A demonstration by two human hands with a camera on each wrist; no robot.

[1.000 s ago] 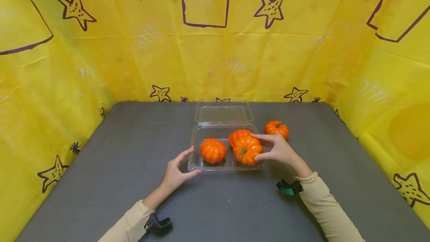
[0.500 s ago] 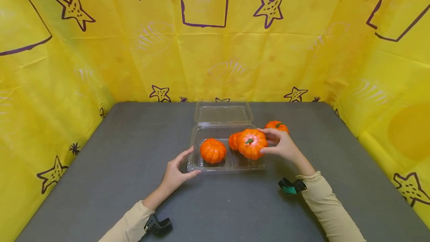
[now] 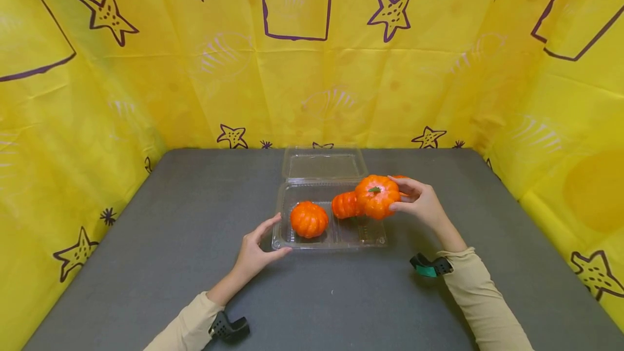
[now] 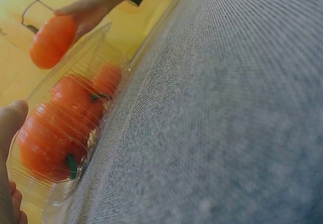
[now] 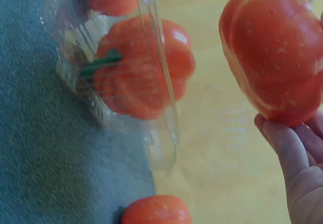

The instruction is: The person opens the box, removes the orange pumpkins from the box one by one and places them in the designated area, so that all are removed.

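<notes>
My right hand [image 3: 423, 206] pinches an orange pumpkin [image 3: 375, 199] with a green stem between thumb and fingers. It is raised above the right rear of a clear plastic clamshell container [image 3: 370, 238]; the left wrist view shows it clear of the rim. One pumpkin [image 3: 309, 220] sits in the left compartment, another [image 3: 344, 206] toward the back of the right compartment, partly hidden by the raised one. My left hand [image 3: 254, 247] spans the container's front left corner, thumb at the front edge and a finger along the left side.
Behind the base lies the container's opened lid [image 3: 324, 166]. A further pumpkin [image 5: 156, 211] rests on the grey table [image 3: 331, 307] to the right, mostly hidden in the head view by the right hand and its pumpkin. Yellow patterned cloth [image 3: 312, 80] surrounds the table.
My right hand has lifted its pumpkin from the front of the right compartment back and to the right, uncovering that compartment's front. The pumpkin's stem tipped upward. My left hand stayed put.
</notes>
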